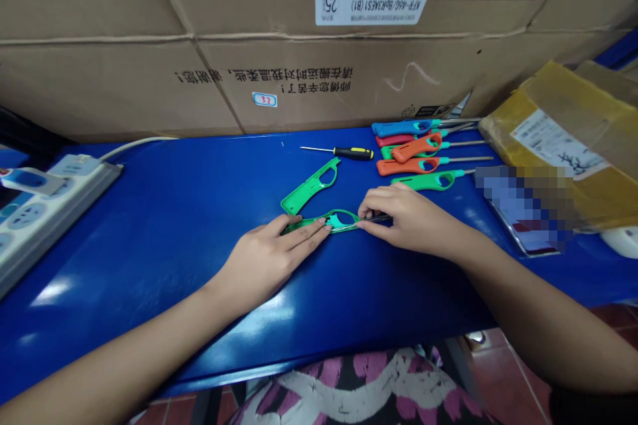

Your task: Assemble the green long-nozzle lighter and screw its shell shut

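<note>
- On my feed the worked green lighter shell half lies on the blue tabletop, in front of the wearer and under both hands.
- I see it hollow side up, slim, with a rounded loop at its right end; a teal trigger piece sits within, and a thin pale line runs along its near edge.
- Its left part is mostly hidden from me by fingers.
- The left hand lies palm down with two fingers stretched along the shell, tips near the trigger piece; its thumb is hidden, so I cannot tell whether it grips or only presses.
- The right hand has thumb and forefinger closed in a pinch on a slim dark piece at the loop's end; I cannot make out what that piece is.
- Just beyond, I have the matching green shell half, slanted, its ribbed inside and oval finger hole showing.
- Past it lies a black-and-yellow screwdriver, shaft pointing left.
- To the right I count several whole lighters, including a blue lighter and a green lighter, their metal nozzles pointing right, near a pixelated phone.
</note>
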A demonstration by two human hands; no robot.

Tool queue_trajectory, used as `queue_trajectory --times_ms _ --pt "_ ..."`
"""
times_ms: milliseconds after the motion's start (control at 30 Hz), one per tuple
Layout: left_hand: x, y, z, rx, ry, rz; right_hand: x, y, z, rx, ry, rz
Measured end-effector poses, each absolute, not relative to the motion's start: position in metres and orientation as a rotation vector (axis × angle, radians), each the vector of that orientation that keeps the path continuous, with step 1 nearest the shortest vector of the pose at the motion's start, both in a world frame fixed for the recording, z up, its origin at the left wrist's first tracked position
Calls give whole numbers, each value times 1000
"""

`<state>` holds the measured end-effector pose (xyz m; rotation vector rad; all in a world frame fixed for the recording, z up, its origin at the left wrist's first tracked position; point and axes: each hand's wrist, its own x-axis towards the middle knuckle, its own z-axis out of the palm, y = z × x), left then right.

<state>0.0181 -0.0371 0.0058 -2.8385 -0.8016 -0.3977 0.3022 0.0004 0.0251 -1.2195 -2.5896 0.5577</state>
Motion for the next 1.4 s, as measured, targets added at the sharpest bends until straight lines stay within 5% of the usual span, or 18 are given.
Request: queue_trajectory --times_ms 400,1400 --pt "22 -31 5 -3088 -1216 -826 307 4 32 -1232 -2467 908" --pt "30 -38 7 -3179 -1545 -797 279 -13 18 -1254 -2455 898"
